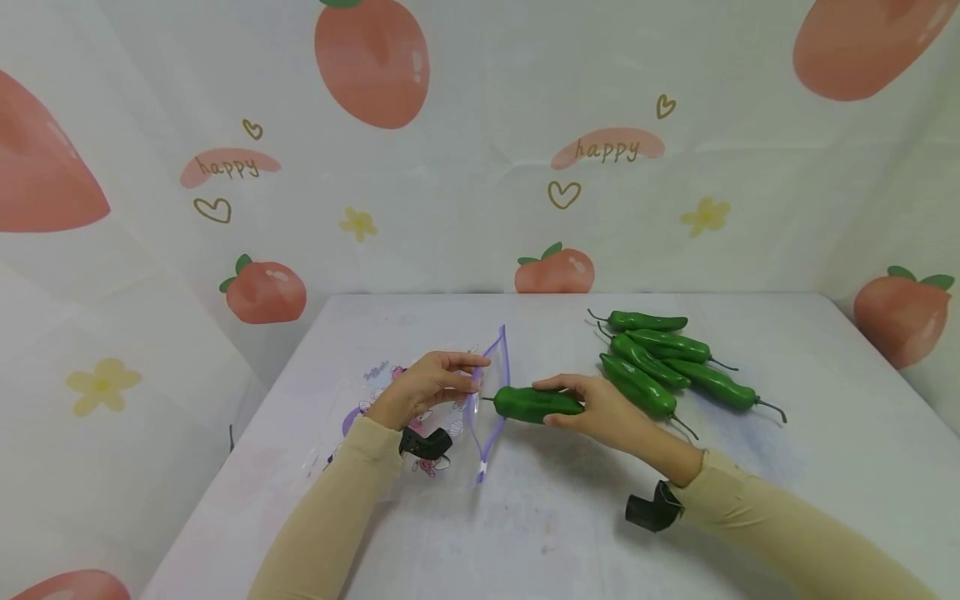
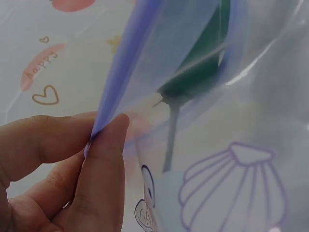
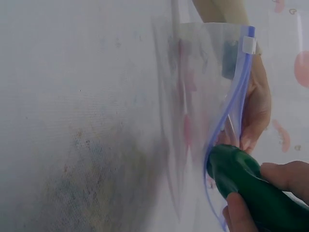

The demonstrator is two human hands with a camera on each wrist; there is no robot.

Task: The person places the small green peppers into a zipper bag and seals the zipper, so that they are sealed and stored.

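Note:
A clear zip bag (image 1: 420, 417) with a purple slider edge and printed figures stands with its mouth spread apart. The left hand (image 1: 431, 383) pinches the purple rim (image 2: 123, 63) between thumb and fingers. In the right hand (image 1: 600, 412) a green pepper (image 1: 534, 404) is gripped by its body, stem toward the bag. Through the clear plastic in the left wrist view, the pepper's stem (image 2: 171, 135) shows at the mouth. The right wrist view has the pepper (image 3: 256, 188) at the purple rim, close to the white slider's side of the bag.
Several green peppers (image 1: 648, 362) lie in a loose group at the back right of the white table (image 1: 570, 525). A white cloth backdrop (image 1: 465, 183) with printed fruit and hearts hangs behind the table.

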